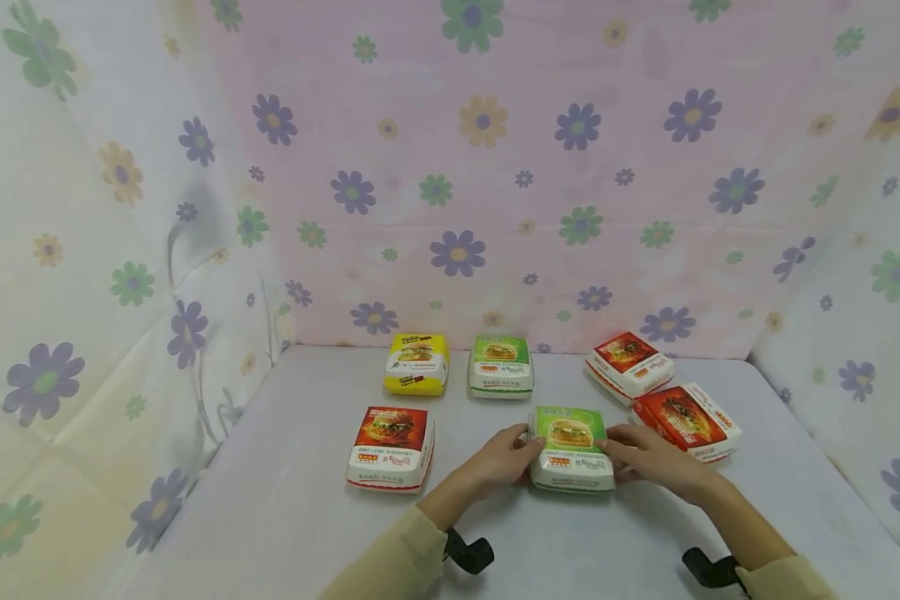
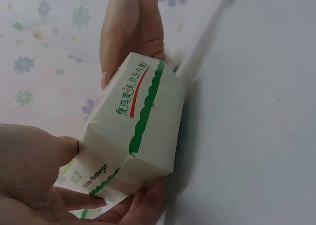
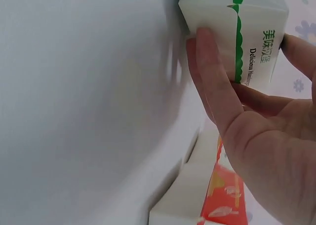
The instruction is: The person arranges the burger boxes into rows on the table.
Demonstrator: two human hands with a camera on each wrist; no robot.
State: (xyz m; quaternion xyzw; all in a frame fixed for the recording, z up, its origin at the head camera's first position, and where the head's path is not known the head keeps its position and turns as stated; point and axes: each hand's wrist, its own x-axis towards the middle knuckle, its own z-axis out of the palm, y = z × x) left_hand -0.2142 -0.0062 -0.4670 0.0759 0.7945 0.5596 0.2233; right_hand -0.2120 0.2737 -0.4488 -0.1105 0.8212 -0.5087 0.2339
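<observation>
A: What lies nearest?

B: Pale sleeves, then the left hand and right hand, with the green burger box squarely between them.

A: Is either hand closer?

B: No, each touches one side of it. From above it looks nearly square, so I can't name a long axis; its lettered front faces the person.

A: And the poses?

B: Both grip it: thumbs at its upper edges, fingers against its lower sides, forearms slanting in towards it. I can't tell whether it is clear of the table.

A: Around it?

B: Left of the green burger box, well apart, a red box. To its right and a little beyond, an askew red box. Farther, beyond its left, a second green box and a yellow box; beyond its right, another red box. Behind everything, flowered cloth.
</observation>
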